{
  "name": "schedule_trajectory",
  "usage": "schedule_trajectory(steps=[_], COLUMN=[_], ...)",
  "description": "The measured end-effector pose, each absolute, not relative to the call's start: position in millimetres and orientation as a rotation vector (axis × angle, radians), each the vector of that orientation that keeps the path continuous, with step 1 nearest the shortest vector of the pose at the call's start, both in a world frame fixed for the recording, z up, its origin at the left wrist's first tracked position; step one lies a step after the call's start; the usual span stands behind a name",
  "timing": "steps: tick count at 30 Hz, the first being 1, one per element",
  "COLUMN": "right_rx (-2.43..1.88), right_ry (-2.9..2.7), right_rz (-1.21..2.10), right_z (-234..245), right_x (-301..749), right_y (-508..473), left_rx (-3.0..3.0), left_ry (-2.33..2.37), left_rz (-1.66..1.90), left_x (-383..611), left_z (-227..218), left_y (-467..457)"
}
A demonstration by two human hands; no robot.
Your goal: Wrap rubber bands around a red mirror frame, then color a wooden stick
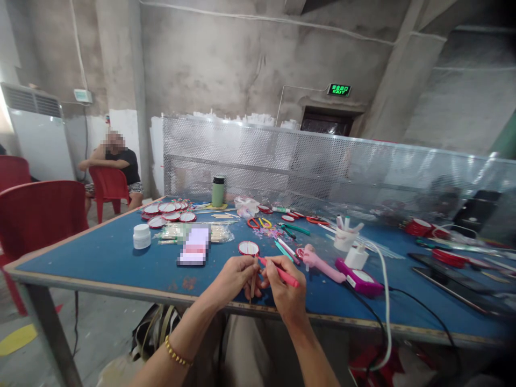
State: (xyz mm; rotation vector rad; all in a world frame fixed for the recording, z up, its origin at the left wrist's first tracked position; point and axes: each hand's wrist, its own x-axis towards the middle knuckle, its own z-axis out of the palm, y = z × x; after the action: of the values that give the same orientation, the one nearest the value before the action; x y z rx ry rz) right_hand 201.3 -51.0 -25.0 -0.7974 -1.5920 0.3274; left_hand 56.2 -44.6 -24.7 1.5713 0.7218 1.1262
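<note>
My left hand (234, 279) pinches a thin wooden stick (253, 282) upright above the near edge of the blue table (100, 258). My right hand (284, 290) grips a red pen (282, 273), its tip pointing left against the top of the stick. The two hands touch each other around the stick. A small round red-rimmed drum piece (249, 248) lies on the table just beyond them.
Several red-rimmed discs (169, 212) lie at the far left, beside a white jar (142, 236) and a green flask (218, 191). A pink glue gun (320, 263), a purple device (358, 280) and a cup of pens (345, 236) sit to the right. A person sits on a red chair (107, 185).
</note>
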Motion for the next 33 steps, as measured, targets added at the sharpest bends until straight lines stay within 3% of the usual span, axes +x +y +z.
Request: schedule_trajectory(steps=[33], right_rx=[-0.802], right_ry=[-1.579], right_rz=[0.338], right_z=[-24.0], right_x=[200.5], right_y=[-53.0], left_rx=[1.553], left_ry=[0.718], left_rz=[1.124], left_x=[56.5], left_z=[-25.7], left_y=[-44.9])
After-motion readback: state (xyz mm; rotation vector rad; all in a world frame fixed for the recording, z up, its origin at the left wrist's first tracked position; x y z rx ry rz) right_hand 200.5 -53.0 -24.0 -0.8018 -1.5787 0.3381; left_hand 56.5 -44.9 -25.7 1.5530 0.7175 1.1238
